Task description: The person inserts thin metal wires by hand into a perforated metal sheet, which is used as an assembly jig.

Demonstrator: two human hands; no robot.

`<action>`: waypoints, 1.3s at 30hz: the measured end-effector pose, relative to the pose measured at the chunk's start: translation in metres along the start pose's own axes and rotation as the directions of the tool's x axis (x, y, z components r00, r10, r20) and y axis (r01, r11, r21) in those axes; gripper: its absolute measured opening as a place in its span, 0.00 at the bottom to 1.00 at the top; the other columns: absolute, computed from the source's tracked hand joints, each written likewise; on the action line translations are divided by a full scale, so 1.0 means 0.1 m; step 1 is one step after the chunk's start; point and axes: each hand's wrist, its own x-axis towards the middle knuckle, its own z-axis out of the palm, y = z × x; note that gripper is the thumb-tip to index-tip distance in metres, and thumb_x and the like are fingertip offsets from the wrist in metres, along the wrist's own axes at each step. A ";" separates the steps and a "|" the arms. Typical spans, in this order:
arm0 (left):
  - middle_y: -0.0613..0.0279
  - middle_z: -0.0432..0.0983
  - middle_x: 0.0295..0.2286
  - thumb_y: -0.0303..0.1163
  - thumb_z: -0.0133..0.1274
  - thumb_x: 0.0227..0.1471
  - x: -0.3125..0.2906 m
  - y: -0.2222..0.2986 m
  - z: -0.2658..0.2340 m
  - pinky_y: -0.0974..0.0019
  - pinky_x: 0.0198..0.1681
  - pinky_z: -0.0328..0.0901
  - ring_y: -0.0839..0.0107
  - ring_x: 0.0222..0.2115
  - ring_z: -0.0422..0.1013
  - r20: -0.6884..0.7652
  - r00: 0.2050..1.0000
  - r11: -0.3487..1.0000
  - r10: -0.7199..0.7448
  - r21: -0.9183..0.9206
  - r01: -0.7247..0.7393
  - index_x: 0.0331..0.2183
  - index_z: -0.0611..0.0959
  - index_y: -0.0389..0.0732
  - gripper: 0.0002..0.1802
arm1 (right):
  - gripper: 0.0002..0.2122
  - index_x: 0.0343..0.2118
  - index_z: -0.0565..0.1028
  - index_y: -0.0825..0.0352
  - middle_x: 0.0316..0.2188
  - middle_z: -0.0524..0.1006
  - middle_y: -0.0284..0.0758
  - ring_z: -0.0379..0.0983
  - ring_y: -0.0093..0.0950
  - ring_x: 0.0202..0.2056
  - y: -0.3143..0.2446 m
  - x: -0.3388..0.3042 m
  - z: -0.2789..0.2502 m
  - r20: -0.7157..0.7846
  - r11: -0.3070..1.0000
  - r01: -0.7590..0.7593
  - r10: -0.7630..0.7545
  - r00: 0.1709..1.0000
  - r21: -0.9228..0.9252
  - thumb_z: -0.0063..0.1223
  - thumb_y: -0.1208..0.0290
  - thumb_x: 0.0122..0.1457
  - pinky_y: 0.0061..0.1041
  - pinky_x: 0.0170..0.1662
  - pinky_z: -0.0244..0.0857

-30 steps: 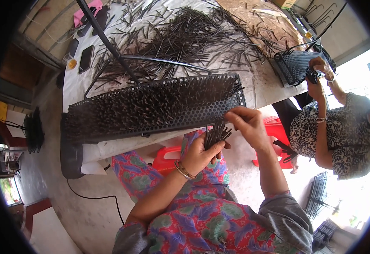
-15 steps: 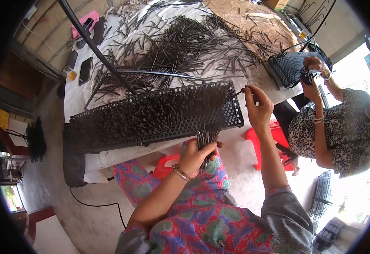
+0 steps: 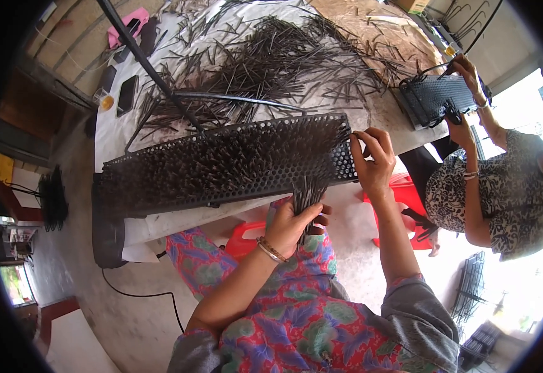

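Strong daylight from the right bleaches the floor [image 3: 433,280] there nearly white, while the far left is dim. Haze softens the left end of the tray [image 3: 345,164]. The fisheye bends edges toward a black rim.

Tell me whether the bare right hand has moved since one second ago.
Yes: against the long, black, perforated tray, the right hand has moved rightward and away from the person, toward the tray's right end.

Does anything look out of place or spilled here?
Mostly the loose dark strips, scattered in a tangled heap across the white table cover, unlike the roughly aligned bundle in the left hand. A cup also stands close to the cover's left edge, perhaps easily knocked. No damage stands out.
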 end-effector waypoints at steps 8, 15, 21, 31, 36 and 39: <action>0.63 0.76 0.32 0.33 0.49 0.55 -0.02 -0.02 -0.02 0.77 0.25 0.64 0.80 0.28 0.71 0.007 0.999 0.999 0.036 0.008 -0.036 0.42 0.74 0.42 0.12 | 0.07 0.29 0.77 0.67 0.28 0.72 0.34 0.67 0.23 0.19 0.00 -0.06 0.03 -0.009 1.000 0.007 -0.007 1.000 -0.009 0.61 0.78 0.46 0.21 0.20 0.62; 0.62 0.75 0.32 0.31 0.48 0.55 -0.01 -0.01 -0.04 0.74 0.26 0.65 0.78 0.27 0.70 0.003 1.000 1.000 0.027 0.015 -0.027 0.43 0.73 0.41 0.13 | 0.08 0.33 0.77 0.68 0.31 0.74 0.35 0.67 0.21 0.19 -0.18 0.00 -0.12 0.113 0.981 -0.194 0.194 0.974 -0.009 0.60 0.75 0.48 0.21 0.23 0.61; 0.61 0.76 0.33 0.32 0.48 0.55 -0.01 -0.02 0.02 0.74 0.26 0.65 0.77 0.28 0.71 0.053 0.991 0.991 0.124 0.048 -0.126 0.42 0.73 0.40 0.12 | 0.10 0.33 0.77 0.72 0.23 0.75 0.31 0.68 0.16 0.23 -0.52 -0.23 -0.28 0.693 0.676 -0.705 0.404 0.597 0.214 0.57 0.68 0.54 0.16 0.25 0.61; 0.61 0.77 0.32 0.33 0.49 0.55 -0.03 -0.02 0.00 0.76 0.26 0.65 0.79 0.28 0.71 0.028 0.996 0.996 0.084 0.040 -0.085 0.42 0.74 0.40 0.13 | 0.09 0.32 0.78 0.71 0.23 0.77 0.30 0.64 0.13 0.19 -0.32 0.08 -0.49 0.513 0.587 -0.713 0.506 0.693 0.384 0.52 0.69 0.57 0.14 0.23 0.57; 0.62 0.77 0.31 0.34 0.49 0.55 -0.01 -0.07 -0.01 0.77 0.24 0.64 0.80 0.27 0.71 0.017 0.997 0.996 0.071 0.057 -0.072 0.40 0.74 0.41 0.12 | 0.07 0.34 0.77 0.73 0.26 0.78 0.31 0.66 0.14 0.21 -0.06 0.31 -0.40 0.355 0.716 -0.572 0.455 0.817 0.400 0.53 0.74 0.56 0.13 0.25 0.58; 0.61 0.76 0.31 0.32 0.48 0.56 -0.01 -0.08 0.00 0.75 0.25 0.65 0.78 0.26 0.71 0.029 0.998 0.997 0.059 0.058 -0.060 0.42 0.73 0.39 0.13 | 0.07 0.34 0.76 0.74 0.26 0.76 0.30 0.67 0.15 0.23 0.06 0.36 -0.32 0.390 0.768 -0.506 0.360 0.848 0.392 0.52 0.76 0.56 0.14 0.27 0.60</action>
